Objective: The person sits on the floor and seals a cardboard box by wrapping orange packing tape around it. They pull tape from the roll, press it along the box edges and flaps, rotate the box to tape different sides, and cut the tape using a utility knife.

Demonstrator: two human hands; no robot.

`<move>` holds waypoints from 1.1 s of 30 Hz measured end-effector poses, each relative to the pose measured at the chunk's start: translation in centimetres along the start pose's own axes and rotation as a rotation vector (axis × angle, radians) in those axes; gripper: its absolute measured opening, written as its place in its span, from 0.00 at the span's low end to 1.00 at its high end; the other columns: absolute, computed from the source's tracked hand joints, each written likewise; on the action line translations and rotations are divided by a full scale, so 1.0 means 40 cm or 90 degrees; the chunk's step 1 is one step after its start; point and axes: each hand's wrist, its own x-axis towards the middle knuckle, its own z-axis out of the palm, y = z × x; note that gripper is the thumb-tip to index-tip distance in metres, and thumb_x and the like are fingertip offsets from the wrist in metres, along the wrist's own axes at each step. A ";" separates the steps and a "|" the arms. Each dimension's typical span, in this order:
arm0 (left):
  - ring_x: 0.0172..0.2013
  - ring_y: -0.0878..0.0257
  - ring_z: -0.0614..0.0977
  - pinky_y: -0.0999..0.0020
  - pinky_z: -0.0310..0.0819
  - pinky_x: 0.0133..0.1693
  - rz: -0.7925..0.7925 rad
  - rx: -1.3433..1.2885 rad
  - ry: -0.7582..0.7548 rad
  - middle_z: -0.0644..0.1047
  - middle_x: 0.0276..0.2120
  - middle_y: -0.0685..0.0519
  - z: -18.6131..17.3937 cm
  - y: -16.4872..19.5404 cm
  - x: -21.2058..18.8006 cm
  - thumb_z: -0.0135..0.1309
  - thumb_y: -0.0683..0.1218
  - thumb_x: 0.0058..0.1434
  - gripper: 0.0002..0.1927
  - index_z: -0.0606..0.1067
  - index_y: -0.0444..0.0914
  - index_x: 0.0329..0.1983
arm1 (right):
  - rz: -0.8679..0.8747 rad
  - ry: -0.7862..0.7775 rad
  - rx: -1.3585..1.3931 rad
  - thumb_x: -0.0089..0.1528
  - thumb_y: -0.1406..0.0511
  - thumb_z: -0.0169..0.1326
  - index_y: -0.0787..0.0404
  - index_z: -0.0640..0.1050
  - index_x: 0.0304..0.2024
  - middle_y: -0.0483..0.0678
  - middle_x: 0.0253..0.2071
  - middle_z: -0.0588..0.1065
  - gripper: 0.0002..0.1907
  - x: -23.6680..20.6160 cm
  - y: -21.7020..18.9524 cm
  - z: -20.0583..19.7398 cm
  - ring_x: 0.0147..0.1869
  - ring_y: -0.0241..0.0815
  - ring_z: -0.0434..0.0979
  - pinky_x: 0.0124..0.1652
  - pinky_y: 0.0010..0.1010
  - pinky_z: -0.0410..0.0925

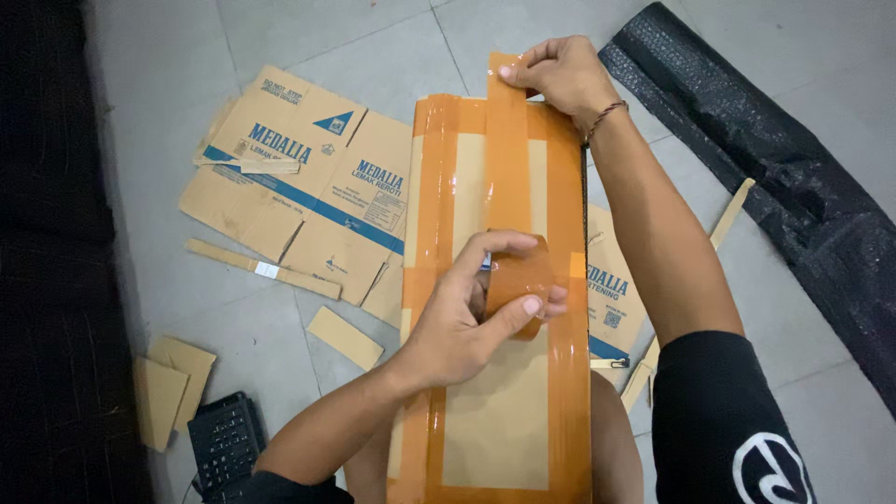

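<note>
So, floor left: dark keypad device [224,441] and loose cardboard scraps [173,387] on the grey tile floor [159,56], untouched, well apart from the work.
Flattened box: printed cardboard carton [303,177] lies open flat behind and to the left of the parcel, a torn strip [263,269] beside it.
Left hand: left hand [462,322] is clenched around the roll of brown tape [518,285], thumb over the top, fingers hooked under the far side, roll sitting on the parcel's middle.
Parcel: long flat cardboard parcel [495,420] rests lengthwise in front of the person (seemingly across the lap, hard to tell).
Done: both long edges and both short ends already carry tape bands.
In hand: centre tape strip [509,159] runs from the far end down to the roll, so it looks roughly half laid.
Left: near half of the centre is bare cardboard; strip not yet cut.
Right hand: right hand [560,75] pins the strip's free end at the far edge, fingers pressed flat.
Far right: black mesh-like sheet [765,149] lies on the floor, apart.
</note>
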 end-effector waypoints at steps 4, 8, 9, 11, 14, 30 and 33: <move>0.53 0.58 0.84 0.69 0.81 0.49 0.015 0.045 0.004 0.80 0.50 0.43 -0.009 -0.012 0.005 0.48 0.38 0.71 0.20 0.61 0.37 0.64 | -0.001 0.007 -0.114 0.55 0.60 0.72 0.64 0.83 0.35 0.50 0.34 0.82 0.15 0.017 0.008 0.016 0.35 0.38 0.81 0.38 0.30 0.74; 0.56 0.58 0.83 0.69 0.80 0.51 0.070 0.069 -0.006 0.80 0.51 0.42 -0.009 -0.038 -0.003 0.48 0.38 0.74 0.16 0.64 0.35 0.63 | 0.081 -0.132 -0.280 0.57 0.64 0.63 0.63 0.86 0.40 0.54 0.40 0.83 0.12 0.061 0.002 0.022 0.41 0.46 0.83 0.43 0.36 0.74; 0.56 0.58 0.83 0.69 0.79 0.52 0.074 0.066 -0.006 0.80 0.52 0.42 -0.010 -0.043 -0.004 0.48 0.37 0.73 0.16 0.64 0.35 0.62 | 0.123 -0.175 -0.354 0.57 0.62 0.63 0.64 0.85 0.42 0.55 0.42 0.82 0.14 0.074 0.000 0.021 0.43 0.49 0.82 0.44 0.40 0.73; 0.56 0.58 0.83 0.70 0.79 0.53 0.096 0.064 -0.005 0.79 0.52 0.43 -0.014 -0.051 -0.002 0.48 0.37 0.72 0.16 0.64 0.35 0.62 | 0.199 -0.255 -0.509 0.59 0.58 0.61 0.67 0.84 0.45 0.58 0.46 0.81 0.19 0.110 -0.011 0.020 0.46 0.55 0.82 0.46 0.47 0.73; 0.55 0.57 0.84 0.69 0.79 0.53 0.109 0.098 -0.009 0.80 0.51 0.42 -0.021 -0.058 0.016 0.48 0.37 0.73 0.15 0.64 0.34 0.61 | 0.164 -0.340 -0.593 0.62 0.55 0.56 0.63 0.82 0.49 0.57 0.48 0.80 0.21 0.148 -0.019 0.028 0.50 0.52 0.80 0.51 0.46 0.70; 0.72 0.41 0.61 0.42 0.46 0.74 0.297 0.741 -0.018 0.59 0.73 0.37 -0.116 -0.125 -0.061 0.63 0.53 0.62 0.50 0.46 0.40 0.78 | -0.333 0.104 0.034 0.76 0.60 0.47 0.64 0.74 0.61 0.48 0.42 0.78 0.17 -0.361 -0.085 0.002 0.46 0.33 0.81 0.48 0.27 0.72; 0.72 0.37 0.60 0.41 0.47 0.73 0.308 0.784 -0.031 0.58 0.71 0.36 -0.108 -0.112 -0.048 0.64 0.56 0.60 0.50 0.50 0.40 0.78 | -0.366 0.139 0.032 0.68 0.61 0.59 0.67 0.69 0.50 0.47 0.40 0.72 0.18 -0.566 -0.018 0.046 0.43 0.32 0.71 0.45 0.26 0.71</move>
